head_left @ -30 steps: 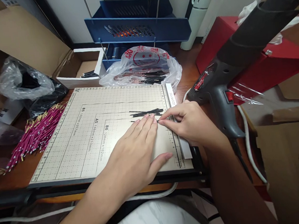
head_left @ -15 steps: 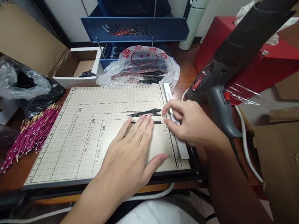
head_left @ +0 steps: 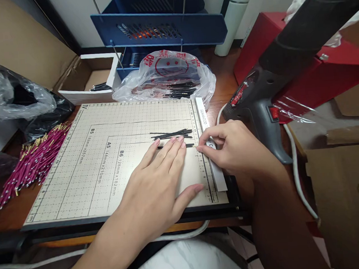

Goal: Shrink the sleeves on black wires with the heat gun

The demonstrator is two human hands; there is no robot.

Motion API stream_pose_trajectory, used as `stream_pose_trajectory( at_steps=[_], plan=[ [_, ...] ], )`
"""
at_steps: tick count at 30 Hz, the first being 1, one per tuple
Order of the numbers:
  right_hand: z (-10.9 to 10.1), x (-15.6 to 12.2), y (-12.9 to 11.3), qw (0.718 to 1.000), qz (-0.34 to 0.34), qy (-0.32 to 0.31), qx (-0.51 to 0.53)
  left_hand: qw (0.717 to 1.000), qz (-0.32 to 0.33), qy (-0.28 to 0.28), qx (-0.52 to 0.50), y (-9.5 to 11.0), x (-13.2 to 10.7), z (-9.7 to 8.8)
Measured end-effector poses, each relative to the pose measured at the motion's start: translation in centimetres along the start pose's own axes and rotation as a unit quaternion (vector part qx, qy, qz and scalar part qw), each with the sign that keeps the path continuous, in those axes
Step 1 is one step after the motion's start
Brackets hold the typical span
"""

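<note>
My left hand (head_left: 154,182) lies flat on a paper cutter's printed board (head_left: 76,171), fingers stretched out and thumb apart. Its fingertips press on thin black wires (head_left: 189,145), which poke out to the right of them. At their right end, my right hand (head_left: 232,147) pinches a light-coloured tip between thumb and index finger. The hand rests beside the cutter's white metal strip (head_left: 218,173). Just beyond my left fingertips, a loose bundle of black wires (head_left: 171,134) lies on the board. The parts of the wires under my left fingers are hidden.
Magenta wires with gold tips (head_left: 35,162) are piled at left, near a black plastic bag (head_left: 47,116). Behind the board stand a white box (head_left: 86,96), a clear bag of black wires (head_left: 132,90) and a blue rack (head_left: 158,28). A heat gun (head_left: 257,91) and red box (head_left: 302,79) stand at right.
My right thumb and index finger have come together at the wire end. My left hand stays pressed in place. The view has shifted slightly.
</note>
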State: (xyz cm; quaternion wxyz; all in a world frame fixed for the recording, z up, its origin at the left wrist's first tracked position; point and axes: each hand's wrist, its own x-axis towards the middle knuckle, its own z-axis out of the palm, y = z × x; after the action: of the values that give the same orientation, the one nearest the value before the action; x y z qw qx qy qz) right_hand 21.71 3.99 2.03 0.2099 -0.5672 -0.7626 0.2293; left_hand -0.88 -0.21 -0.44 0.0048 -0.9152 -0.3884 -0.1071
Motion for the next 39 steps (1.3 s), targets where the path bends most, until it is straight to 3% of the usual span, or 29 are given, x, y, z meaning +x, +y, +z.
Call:
stream_pose_trajectory(
  at_steps=[9, 25, 31, 37, 39],
  plan=[
    [0.1, 0.0, 0.4, 0.999, 0.012, 0.028, -0.023, 1.0, -0.009, -0.004, -0.018, -0.1, -0.1, 0.0],
    [0.4, 0.1, -0.1, 0.999, 0.03, 0.01, -0.041, 1.0, -0.011, -0.007, -0.017, -0.1, 0.0, 0.1],
    [1.0, -0.3, 0.3, 0.996, 0.014, 0.076, -0.041, 1.0, -0.01, -0.002, -0.017, -0.1, -0.1, 0.1],
    [1.0, -0.1, 0.6, 0.993, 0.088, -0.049, 0.062, 1.0, -0.013, -0.002, -0.018, 0.0, 0.0, 0.1],
    [0.9, 0.1, 0.6, 0.991, 0.09, -0.065, 0.079, 1.0, -0.011, -0.003, -0.016, 0.1, 0.0, 0.1]
  ],
)
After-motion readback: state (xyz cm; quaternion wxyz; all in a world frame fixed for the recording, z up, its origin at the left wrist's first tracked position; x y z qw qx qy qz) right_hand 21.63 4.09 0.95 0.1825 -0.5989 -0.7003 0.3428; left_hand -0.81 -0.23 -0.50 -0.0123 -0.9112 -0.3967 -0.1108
